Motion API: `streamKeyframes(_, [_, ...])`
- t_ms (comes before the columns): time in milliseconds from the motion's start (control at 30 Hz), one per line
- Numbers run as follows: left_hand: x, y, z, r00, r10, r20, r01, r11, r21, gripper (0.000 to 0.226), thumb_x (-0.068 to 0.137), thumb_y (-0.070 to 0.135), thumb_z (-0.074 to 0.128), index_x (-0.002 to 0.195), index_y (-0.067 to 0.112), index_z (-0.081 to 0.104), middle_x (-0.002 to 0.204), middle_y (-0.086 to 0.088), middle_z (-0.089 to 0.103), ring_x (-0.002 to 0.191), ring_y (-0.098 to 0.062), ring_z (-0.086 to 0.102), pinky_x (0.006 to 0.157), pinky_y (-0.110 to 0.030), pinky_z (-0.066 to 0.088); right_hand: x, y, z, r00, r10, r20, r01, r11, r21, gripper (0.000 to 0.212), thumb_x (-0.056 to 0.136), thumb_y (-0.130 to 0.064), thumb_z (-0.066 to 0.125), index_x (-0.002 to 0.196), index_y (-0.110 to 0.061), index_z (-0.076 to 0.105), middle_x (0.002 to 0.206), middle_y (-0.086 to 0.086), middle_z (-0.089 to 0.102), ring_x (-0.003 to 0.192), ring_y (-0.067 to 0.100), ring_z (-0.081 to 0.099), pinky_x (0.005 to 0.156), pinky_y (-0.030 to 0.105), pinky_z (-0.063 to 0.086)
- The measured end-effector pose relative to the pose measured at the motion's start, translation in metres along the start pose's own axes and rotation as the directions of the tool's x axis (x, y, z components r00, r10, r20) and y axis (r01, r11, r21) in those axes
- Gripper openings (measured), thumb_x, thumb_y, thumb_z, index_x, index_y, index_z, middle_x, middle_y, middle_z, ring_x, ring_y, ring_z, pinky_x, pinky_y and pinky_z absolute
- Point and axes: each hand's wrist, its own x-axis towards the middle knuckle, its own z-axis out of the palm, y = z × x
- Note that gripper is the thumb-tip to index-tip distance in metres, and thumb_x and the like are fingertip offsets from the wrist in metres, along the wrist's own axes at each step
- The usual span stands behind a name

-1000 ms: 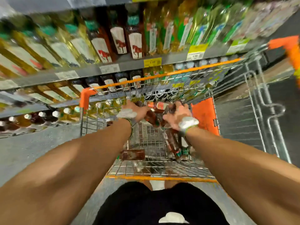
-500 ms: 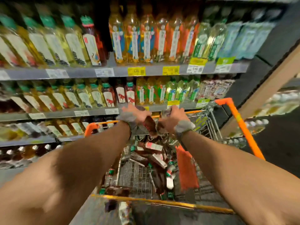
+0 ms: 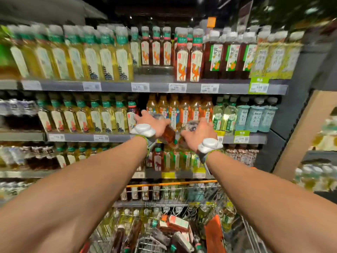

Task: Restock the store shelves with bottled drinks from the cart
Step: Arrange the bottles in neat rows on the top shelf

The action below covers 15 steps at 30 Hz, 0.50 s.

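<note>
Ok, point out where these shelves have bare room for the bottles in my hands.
On the top shelf, a bare front patch lies between the yellow tea bottles and two front camel-label bottles, ahead of a set-back camel row. The middle shelf looks packed to its edge.

we look from one wide-angle head camera, facing forward at the shelves (image 3: pixel 116 86), which stand near. the left hand (image 3: pixel 152 123) and right hand (image 3: pixel 197 134) sit mid-frame, arms running in from the lower corners. the cart (image 3: pixel 171 183) shows at the bottom edge, below us.
</note>
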Motion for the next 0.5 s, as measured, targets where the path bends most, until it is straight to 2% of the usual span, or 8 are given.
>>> streamKeyframes(67, [0.005,0.01,-0.015,0.998,-0.038,-0.053,0.036,0.999,-0.041,0.106,0.077,0.063,0.076,0.153,0.007,0.029,0.158,-0.021,0.027,0.138,-0.039,0.041,0.108,-0.046,0.038,0.005,-0.018,-0.008,0.998,0.044,-0.05,-0.041,0.997,0.065,0.069,0.076,-0.05,0.08,0.124,-0.01,0.052,0.125,0.018,0.054,0.103,0.04,0.063,0.085,0.042,0.054])
streamKeyframes(167, [0.013,0.023,-0.049,0.972,-0.154,-0.177,0.136,0.985,-0.109,0.107,0.073,0.069,0.076,0.15,0.008,0.034,0.154,-0.016,0.035,0.133,-0.037,0.047,0.106,-0.046,0.038,0.01,-0.051,-0.015,0.987,0.09,-0.133,-0.064,0.979,0.192,0.076,0.076,-0.051,0.08,0.126,-0.005,0.046,0.128,0.022,0.054,0.108,0.041,0.061,0.087,0.043,0.053])
streamKeyframes(267, [0.029,0.024,-0.077,0.947,-0.277,-0.16,0.201,0.904,-0.377,0.105,0.074,0.063,0.079,0.149,0.005,0.032,0.152,-0.016,0.038,0.135,-0.037,0.045,0.11,-0.049,0.039,0.018,-0.074,-0.018,0.946,0.269,-0.182,-0.171,0.889,0.425,0.084,0.068,-0.052,0.082,0.125,-0.005,0.044,0.126,0.02,0.058,0.108,0.039,0.062,0.084,0.04,0.05])
streamKeyframes(300, [0.037,0.022,-0.085,0.948,-0.309,-0.081,0.224,0.824,-0.521,0.102,0.076,0.058,0.079,0.149,0.005,0.032,0.151,-0.016,0.041,0.132,-0.036,0.047,0.11,-0.052,0.041,0.021,-0.082,-0.018,0.921,0.356,-0.161,-0.217,0.808,0.547,0.086,0.065,-0.051,0.083,0.126,-0.004,0.044,0.123,0.018,0.061,0.106,0.037,0.064,0.084,0.041,0.051])
streamKeyframes(333, [0.039,0.021,-0.086,0.955,-0.294,0.03,0.242,0.717,-0.654,0.094,0.081,0.055,0.076,0.149,0.005,0.034,0.15,-0.015,0.046,0.128,-0.033,0.052,0.109,-0.052,0.045,0.023,-0.085,-0.018,0.896,0.434,-0.09,-0.261,0.68,0.685,0.087,0.066,-0.05,0.083,0.129,-0.004,0.044,0.12,0.016,0.063,0.101,0.035,0.066,0.079,0.04,0.052])
streamKeyframes(367, [0.042,0.02,-0.092,0.96,-0.243,0.141,0.262,0.597,-0.758,0.082,0.087,0.052,0.07,0.148,0.007,0.04,0.148,-0.014,0.051,0.123,-0.03,0.056,0.109,-0.049,0.047,0.024,-0.094,-0.017,0.882,0.47,0.03,-0.296,0.505,0.811,0.085,0.071,-0.049,0.08,0.134,-0.004,0.045,0.118,0.015,0.064,0.093,0.033,0.067,0.067,0.036,0.051])
streamKeyframes(433, [0.043,0.021,-0.102,0.947,-0.166,0.273,0.316,0.36,-0.878,0.049,0.099,0.048,0.057,0.132,0.012,0.053,0.139,-0.006,0.056,0.114,-0.025,0.06,0.102,-0.035,0.049,0.028,-0.107,-0.013,0.879,0.388,0.277,-0.362,0.168,0.917,0.069,0.083,-0.047,0.069,0.134,-0.004,0.052,0.115,0.016,0.068,0.07,0.024,0.065,0.042,0.024,0.043])
streamKeyframes(500, [0.048,0.021,-0.107,0.929,-0.191,0.317,0.356,0.228,-0.906,0.034,0.102,0.046,0.052,0.107,0.013,0.054,0.124,-0.005,0.052,0.09,-0.018,0.053,0.085,-0.026,0.048,0.025,-0.118,-0.012,0.881,0.305,0.363,-0.393,0.043,0.918,0.041,0.087,-0.044,0.063,0.111,-0.01,0.063,0.097,0.011,0.07,0.061,0.017,0.062,0.035,0.017,0.037])
